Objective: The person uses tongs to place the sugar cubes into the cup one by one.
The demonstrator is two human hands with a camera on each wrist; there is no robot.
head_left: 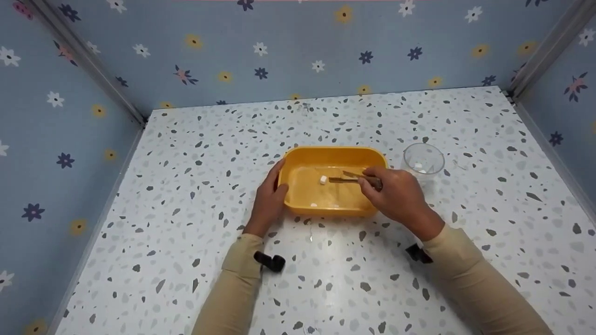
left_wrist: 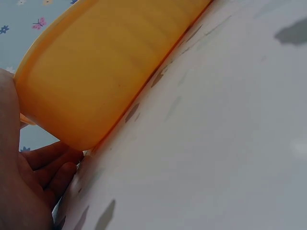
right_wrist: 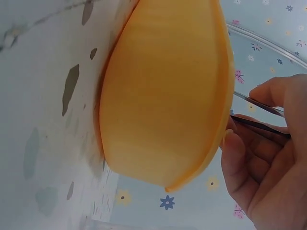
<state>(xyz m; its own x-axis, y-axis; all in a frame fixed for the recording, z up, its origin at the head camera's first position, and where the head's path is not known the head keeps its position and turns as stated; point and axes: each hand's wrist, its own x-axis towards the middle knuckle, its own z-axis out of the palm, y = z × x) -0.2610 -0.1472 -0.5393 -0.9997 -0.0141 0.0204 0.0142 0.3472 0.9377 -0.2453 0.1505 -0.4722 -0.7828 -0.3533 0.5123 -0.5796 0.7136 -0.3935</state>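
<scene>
My right hand holds brown-looking tweezers over the yellow plastic tub. The two arms of the tweezers stand apart, and one tip points at a small white cube on the tub's floor, a short way off. At the tub's left end, my left hand grips the wall, thumb by the rim and fingers along the outside. In the left wrist view, its curled fingers lie at the tub's lower corner. The right wrist view shows the tweezers between thumb and fingers, their tips hidden behind the tub wall.
To the right of the tub stands a clear cup with a small white piece in it. Two white spots near the tub's front wall may be pieces or glare. Flower-patterned panels border the speckled table.
</scene>
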